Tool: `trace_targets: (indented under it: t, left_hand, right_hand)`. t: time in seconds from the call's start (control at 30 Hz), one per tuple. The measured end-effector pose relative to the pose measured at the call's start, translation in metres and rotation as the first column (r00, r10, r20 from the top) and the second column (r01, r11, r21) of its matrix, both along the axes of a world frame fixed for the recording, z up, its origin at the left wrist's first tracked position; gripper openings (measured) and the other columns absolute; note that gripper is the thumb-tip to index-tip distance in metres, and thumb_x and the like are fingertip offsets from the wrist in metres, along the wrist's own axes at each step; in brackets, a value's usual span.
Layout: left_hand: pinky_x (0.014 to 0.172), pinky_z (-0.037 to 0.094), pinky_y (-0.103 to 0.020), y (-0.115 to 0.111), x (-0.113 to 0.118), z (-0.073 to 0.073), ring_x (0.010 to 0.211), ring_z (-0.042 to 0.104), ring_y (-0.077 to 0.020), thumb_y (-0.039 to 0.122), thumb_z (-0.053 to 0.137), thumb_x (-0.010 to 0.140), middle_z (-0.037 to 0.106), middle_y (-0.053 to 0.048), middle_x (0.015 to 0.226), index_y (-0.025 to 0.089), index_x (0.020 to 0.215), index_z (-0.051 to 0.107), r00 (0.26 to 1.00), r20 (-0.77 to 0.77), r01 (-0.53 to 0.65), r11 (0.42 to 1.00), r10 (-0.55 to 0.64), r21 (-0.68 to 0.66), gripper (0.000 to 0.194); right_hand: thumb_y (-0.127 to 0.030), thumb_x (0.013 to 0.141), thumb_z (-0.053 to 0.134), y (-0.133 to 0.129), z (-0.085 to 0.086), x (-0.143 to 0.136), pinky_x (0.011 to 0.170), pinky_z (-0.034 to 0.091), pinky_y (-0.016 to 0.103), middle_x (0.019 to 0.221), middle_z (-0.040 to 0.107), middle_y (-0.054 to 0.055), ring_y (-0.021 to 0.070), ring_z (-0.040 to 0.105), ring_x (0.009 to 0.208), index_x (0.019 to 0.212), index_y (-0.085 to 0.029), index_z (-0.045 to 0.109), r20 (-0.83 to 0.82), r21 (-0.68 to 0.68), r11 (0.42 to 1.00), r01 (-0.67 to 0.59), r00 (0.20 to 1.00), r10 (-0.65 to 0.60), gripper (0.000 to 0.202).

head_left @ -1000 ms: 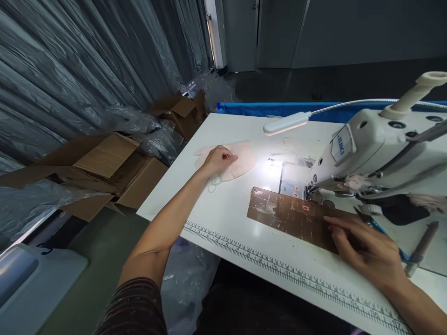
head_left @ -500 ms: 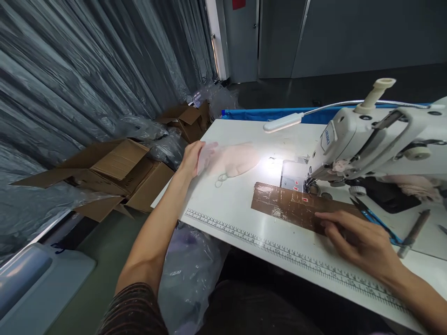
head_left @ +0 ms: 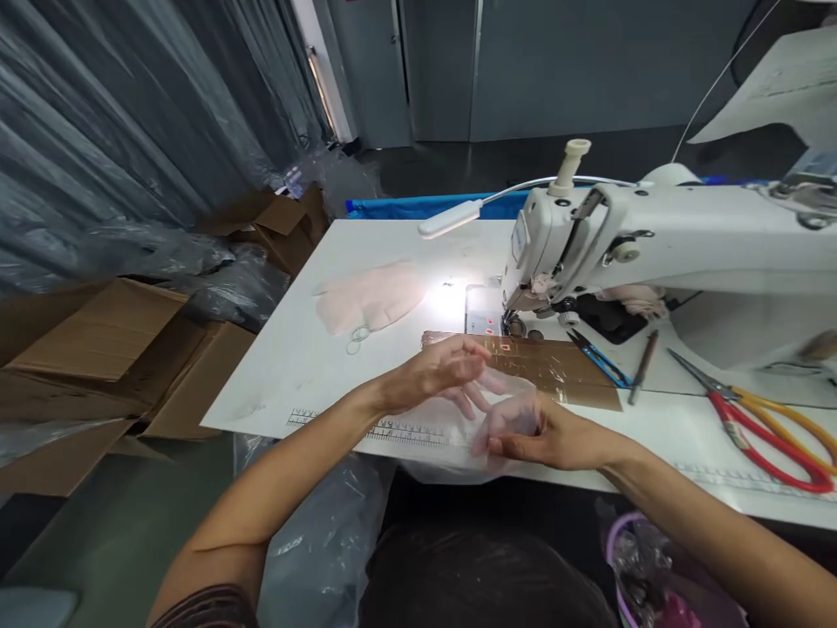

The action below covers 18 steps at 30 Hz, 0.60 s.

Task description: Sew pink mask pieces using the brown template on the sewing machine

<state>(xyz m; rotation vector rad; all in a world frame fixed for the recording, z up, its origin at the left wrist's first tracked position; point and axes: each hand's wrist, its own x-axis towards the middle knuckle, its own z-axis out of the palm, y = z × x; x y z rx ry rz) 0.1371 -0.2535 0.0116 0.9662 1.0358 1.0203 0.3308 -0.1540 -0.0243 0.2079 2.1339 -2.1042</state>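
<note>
Cloth (head_left: 513, 385), sheer and pale, is low in the middle of the scene, between our two hands at the near edge of a white table (head_left: 275, 366). Our right hand (head_left: 542, 427) grips it, thumb closed toward curled fingers that show through the thin cloth. Our left hand (head_left: 435, 384) hangs just beside it, fingers loosely spread and blurred; we cannot tell whether they touch the cloth.

Just beyond our hands, a brown strip (head_left: 575, 371) lies on the table, its left part partly hidden by our left hand, its far edge beside the needle of a white sewing machine (head_left: 712, 235) on the right. Left of the needle, a slim white lamp (head_left: 451, 218) casts a bright glow.

To the left, we see a flat pink piece (head_left: 376, 296), with looped green thread (head_left: 357, 340) at its near edge. Blue snips (head_left: 598, 356) lie over the strip's right end. Farther right, we find scissors (head_left: 762, 423) with red and yellow handles. Left of the table, an open box (head_left: 85, 336) stands among clear plastic. Near right, below the table, is a purple bin (head_left: 611, 558).
</note>
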Motion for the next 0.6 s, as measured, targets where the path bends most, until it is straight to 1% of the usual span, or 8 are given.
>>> trace_targets:
  t: [0.07,0.13,0.23,0.33,0.43,0.5,0.53,0.6]
  left_hand:
    - [0.057,0.051,-0.025,0.013,0.002,-0.006,0.071,0.07,-0.0175,0.049,0.083,0.072,0.072,-0.011,0.094,0.016,0.12,0.053,0.991,-0.129,0.034,0.999,-0.034,-0.002,0.066]
    - [0.054,0.048,-0.023,0.024,0.002,-0.012,0.064,0.066,-0.0141,0.04,0.083,0.073,0.071,-0.007,0.084,0.015,0.122,0.053,0.966,-0.256,0.043,0.999,-0.038,0.015,0.062]
    - [0.055,0.049,-0.024,0.036,-0.004,-0.02,0.062,0.065,-0.0132,0.036,0.071,0.083,0.069,-0.004,0.085,0.016,0.122,0.054,0.897,-0.438,-0.02,0.995,0.062,0.101,0.048]
    - [0.06,0.05,-0.028,0.045,-0.017,-0.029,0.062,0.062,-0.0131,0.029,0.064,0.087,0.069,-0.003,0.088,0.017,0.126,0.052,0.667,-0.709,-0.063,0.966,0.229,0.252,0.043]
    - [0.069,0.05,-0.033,0.051,-0.029,-0.041,0.078,0.063,-0.0193,0.021,0.057,0.089,0.068,-0.009,0.098,0.014,0.127,0.054,0.278,-0.88,0.033,0.912,0.384,0.408,0.039]
    - [0.073,0.05,-0.037,0.054,-0.034,-0.048,0.091,0.062,-0.0238,0.018,0.049,0.092,0.065,-0.016,0.112,0.013,0.123,0.059,0.076,-0.871,0.12,0.862,0.486,0.492,0.033]
    - [0.076,0.05,-0.038,0.054,-0.036,-0.051,0.096,0.062,-0.0249,0.018,0.046,0.094,0.064,-0.017,0.118,0.013,0.121,0.061,0.038,-0.852,0.168,0.837,0.522,0.521,0.031]
    - [0.084,0.05,-0.04,0.054,-0.037,-0.055,0.103,0.061,-0.025,0.024,0.045,0.098,0.063,-0.016,0.125,0.016,0.12,0.063,0.092,-0.84,0.297,0.791,0.534,0.535,0.029]
  right_hand:
    - [-0.057,0.086,0.069,0.003,0.002,0.004,0.068,0.056,0.027,0.081,0.072,0.006,0.015,0.068,0.068,0.09,-0.014,0.071,0.119,-0.114,0.993,-0.037,0.992,0.05,0.043]
    - [-0.056,0.08,0.075,0.009,0.002,0.007,0.065,0.057,0.027,0.084,0.073,0.006,0.0143,0.069,0.065,0.084,-0.014,0.066,0.195,-0.19,0.981,-0.028,0.979,0.066,0.044]
    - [-0.052,0.072,0.083,0.027,-0.003,0.01,0.063,0.057,0.026,0.08,0.072,0.004,0.0127,0.068,0.063,0.086,-0.015,0.062,0.218,-0.188,0.976,0.109,0.974,-0.067,0.045]
    - [-0.048,0.072,0.082,0.053,-0.008,0.01,0.06,0.054,0.025,0.076,0.071,0.003,0.0128,0.066,0.064,0.092,-0.015,0.064,0.193,-0.02,0.931,0.364,0.915,-0.354,0.043]
    - [-0.04,0.079,0.074,0.076,-0.012,0.008,0.058,0.048,0.027,0.071,0.067,0.002,0.0132,0.062,0.063,0.091,-0.015,0.066,0.093,0.297,0.78,0.551,0.796,-0.598,0.029]
    - [-0.039,0.082,0.069,0.086,-0.013,0.007,0.059,0.043,0.029,0.066,0.063,-0.001,0.0131,0.058,0.061,0.091,-0.015,0.067,0.029,0.496,0.675,0.546,0.767,-0.641,0.025]
    - [-0.04,0.083,0.067,0.089,-0.012,0.006,0.059,0.041,0.029,0.064,0.061,-0.002,0.0131,0.056,0.061,0.091,-0.016,0.067,0.018,0.562,0.643,0.52,0.769,-0.639,0.026]
    - [-0.045,0.084,0.064,0.091,-0.01,0.005,0.059,0.038,0.029,0.063,0.059,-0.003,0.013,0.054,0.061,0.094,-0.016,0.067,0.024,0.615,0.627,0.477,0.784,-0.62,0.031]
